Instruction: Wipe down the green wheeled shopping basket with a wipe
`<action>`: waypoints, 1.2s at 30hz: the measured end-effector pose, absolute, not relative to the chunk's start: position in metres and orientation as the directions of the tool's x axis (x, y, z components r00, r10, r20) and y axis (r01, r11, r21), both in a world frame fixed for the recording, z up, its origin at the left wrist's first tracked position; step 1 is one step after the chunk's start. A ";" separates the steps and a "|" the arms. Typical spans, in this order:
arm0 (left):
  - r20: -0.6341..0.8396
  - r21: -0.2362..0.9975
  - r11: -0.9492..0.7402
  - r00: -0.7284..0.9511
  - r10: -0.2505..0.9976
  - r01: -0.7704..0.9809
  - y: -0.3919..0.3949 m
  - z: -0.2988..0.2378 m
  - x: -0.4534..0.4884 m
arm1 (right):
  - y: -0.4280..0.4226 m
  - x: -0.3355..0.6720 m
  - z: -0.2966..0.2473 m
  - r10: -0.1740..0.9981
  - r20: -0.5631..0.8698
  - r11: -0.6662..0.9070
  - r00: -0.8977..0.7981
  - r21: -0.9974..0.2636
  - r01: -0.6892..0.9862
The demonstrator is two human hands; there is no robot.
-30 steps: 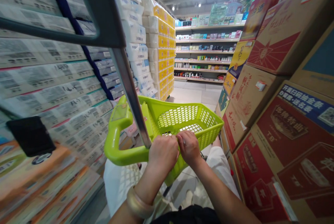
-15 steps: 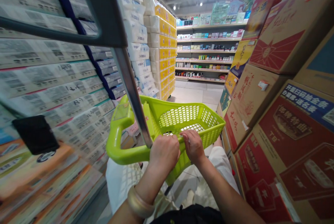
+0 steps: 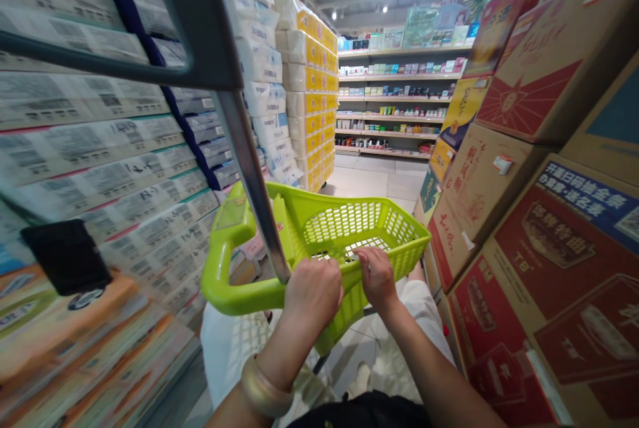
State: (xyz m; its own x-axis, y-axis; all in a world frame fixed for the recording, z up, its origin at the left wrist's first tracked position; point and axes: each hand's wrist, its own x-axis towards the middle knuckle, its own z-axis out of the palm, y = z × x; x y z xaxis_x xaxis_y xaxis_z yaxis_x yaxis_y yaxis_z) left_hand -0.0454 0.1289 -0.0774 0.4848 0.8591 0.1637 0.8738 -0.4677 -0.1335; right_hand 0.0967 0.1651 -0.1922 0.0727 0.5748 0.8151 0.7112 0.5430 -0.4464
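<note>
A lime-green plastic shopping cart (image 3: 410, 241) stands turned sideways in front of me, its handle at the left and its mesh basket at the right. My left hand (image 3: 313, 289) is closed over the cart's near rim, knuckles up, with a gold bangle on the wrist. Just right of it, my right hand (image 3: 377, 275) grips the same rim with curled fingers. Beside my left hand, a metal pole (image 3: 254, 188) rises from the cart to a dark grey frame (image 3: 212, 35). Mesh shows at the basket's bottom. The undersides of my fingers are hidden.
Stacked tissue packs (image 3: 130, 148) wall the left side, with yellow-and-white packs (image 3: 314, 102) farther on. Cardboard cartons (image 3: 524, 188) are piled close on the right. Ahead, tiled floor (image 3: 369, 178) leads to product shelves (image 3: 399, 95). A dark card (image 3: 64, 255) hangs at lower left.
My right hand has shifted slightly right along the cart's rim, away from my left hand. My left hand keeps its hold; the cart has barely moved.
</note>
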 end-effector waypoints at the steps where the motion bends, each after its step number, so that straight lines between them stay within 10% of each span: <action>1: 0.168 -0.135 -0.468 0.485 0.858 0.874 0.129 -0.078 -0.046 | 0.165 0.096 -0.192 0.575 0.814 0.538 0.079 -0.449 0.714; 36: 0.162 -0.195 -0.407 0.439 0.884 0.892 0.125 -0.069 -0.077 | 0.161 0.107 -0.202 0.562 0.826 0.506 0.042 -0.383 0.773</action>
State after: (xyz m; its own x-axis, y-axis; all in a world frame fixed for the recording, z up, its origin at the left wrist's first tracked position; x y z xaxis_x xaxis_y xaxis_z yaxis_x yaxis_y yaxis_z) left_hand -0.0766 0.1254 -0.0686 0.4387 0.8839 0.1623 0.8924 -0.4072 -0.1947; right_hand 0.1074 0.1614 -0.2019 0.0423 0.5616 0.8263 0.7728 0.5058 -0.3833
